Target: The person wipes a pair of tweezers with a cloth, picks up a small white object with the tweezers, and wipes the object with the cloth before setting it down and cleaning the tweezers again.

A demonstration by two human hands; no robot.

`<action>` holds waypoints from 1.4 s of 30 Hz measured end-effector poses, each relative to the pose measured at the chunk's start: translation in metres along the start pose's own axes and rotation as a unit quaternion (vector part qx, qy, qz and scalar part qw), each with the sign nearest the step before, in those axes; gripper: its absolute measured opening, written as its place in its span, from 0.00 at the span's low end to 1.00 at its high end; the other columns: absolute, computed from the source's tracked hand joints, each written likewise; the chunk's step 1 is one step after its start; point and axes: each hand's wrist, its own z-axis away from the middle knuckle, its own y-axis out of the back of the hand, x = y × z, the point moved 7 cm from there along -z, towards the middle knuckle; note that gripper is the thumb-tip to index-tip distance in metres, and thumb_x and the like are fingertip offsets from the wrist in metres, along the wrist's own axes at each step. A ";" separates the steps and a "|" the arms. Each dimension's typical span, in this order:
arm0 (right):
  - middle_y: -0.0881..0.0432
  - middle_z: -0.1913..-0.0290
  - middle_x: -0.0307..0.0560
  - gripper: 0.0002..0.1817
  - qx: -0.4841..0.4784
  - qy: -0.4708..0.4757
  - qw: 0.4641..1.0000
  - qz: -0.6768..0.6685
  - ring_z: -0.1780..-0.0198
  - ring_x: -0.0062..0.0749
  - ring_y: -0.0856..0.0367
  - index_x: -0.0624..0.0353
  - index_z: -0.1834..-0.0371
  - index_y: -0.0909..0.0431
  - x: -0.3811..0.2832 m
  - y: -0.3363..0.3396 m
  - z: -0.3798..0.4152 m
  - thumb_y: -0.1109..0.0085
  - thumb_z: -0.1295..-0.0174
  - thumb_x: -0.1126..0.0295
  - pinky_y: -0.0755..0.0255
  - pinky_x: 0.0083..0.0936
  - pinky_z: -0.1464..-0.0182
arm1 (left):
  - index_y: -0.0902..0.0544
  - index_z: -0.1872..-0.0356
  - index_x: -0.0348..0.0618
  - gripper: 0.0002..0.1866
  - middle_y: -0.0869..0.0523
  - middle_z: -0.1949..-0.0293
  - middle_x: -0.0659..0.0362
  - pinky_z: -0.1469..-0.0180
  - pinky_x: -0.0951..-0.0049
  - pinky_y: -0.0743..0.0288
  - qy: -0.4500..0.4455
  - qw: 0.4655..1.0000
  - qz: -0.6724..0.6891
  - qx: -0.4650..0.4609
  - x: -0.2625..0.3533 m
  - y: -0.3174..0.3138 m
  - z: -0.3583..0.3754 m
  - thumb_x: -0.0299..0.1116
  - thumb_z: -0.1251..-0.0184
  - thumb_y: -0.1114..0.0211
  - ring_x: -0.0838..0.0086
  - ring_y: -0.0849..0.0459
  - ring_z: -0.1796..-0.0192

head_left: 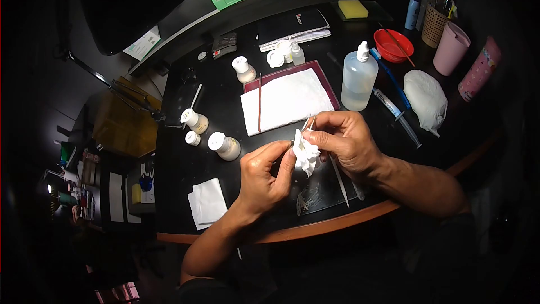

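Observation:
A crumpled white tissue [307, 157] is held up between my two hands, above the front of the dark table. My right hand [350, 143] is closed on the tissue, thumb pressing from above. Two thin pale tips [311, 122], perhaps of tweezers, stick up beside its fingers. My left hand [263, 175] is pinched at the tissue's left edge; a small dark bit shows at its fingertips, too little to name. Under the hands, small clear slivers [309, 198] lie on the table, with a thin white stick [341, 183] to their right.
Behind the hands, a folded white cloth [289, 101] on a maroon tray bears a brown brush [260, 104]. White-capped jars [225, 146] stand left; a clear bottle [359, 81], syringe [396, 117] and red bowl [392, 45] lie right. Folded tissues [208, 202] sit front left.

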 end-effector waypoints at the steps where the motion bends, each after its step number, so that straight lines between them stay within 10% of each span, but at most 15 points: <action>1: 0.16 0.68 0.40 0.06 0.000 0.003 1.000 -0.002 0.69 0.14 0.23 0.65 0.60 0.16 0.000 0.000 -0.001 0.35 0.32 0.72 0.30 0.12 0.68 | 0.16 0.62 0.28 0.05 0.15 0.73 0.50 0.69 0.74 0.26 -0.004 1.000 -0.007 0.005 0.001 0.001 0.000 0.21 0.33 0.37 0.72 0.16 0.73; 14: 0.14 0.63 0.40 0.08 -0.016 -0.027 0.990 -0.139 0.65 0.14 0.20 0.63 0.55 0.15 0.003 0.005 -0.005 0.34 0.32 0.70 0.27 0.13 0.65 | 0.16 0.64 0.29 0.04 0.19 0.77 0.54 0.73 0.75 0.32 -0.002 1.000 -0.021 0.002 0.001 0.005 0.000 0.22 0.32 0.35 0.75 0.22 0.77; 25: 0.15 0.61 0.40 0.12 0.024 0.003 0.999 -0.031 0.65 0.13 0.22 0.66 0.49 0.17 0.003 0.008 -0.004 0.35 0.32 0.73 0.27 0.12 0.63 | 0.14 0.46 0.34 0.13 0.27 0.77 0.61 0.74 0.76 0.38 0.019 1.000 -0.002 0.015 -0.006 0.010 0.000 0.25 0.29 0.36 0.80 0.31 0.76; 42: 0.12 0.60 0.45 0.11 0.001 0.037 0.998 0.045 0.57 0.19 0.16 0.68 0.54 0.15 0.008 -0.001 -0.001 0.32 0.34 0.72 0.21 0.18 0.53 | 0.11 0.51 0.34 0.17 0.22 0.74 0.63 0.75 0.82 0.40 0.020 0.998 -0.007 0.054 -0.012 0.009 0.005 0.17 0.44 0.29 0.86 0.31 0.76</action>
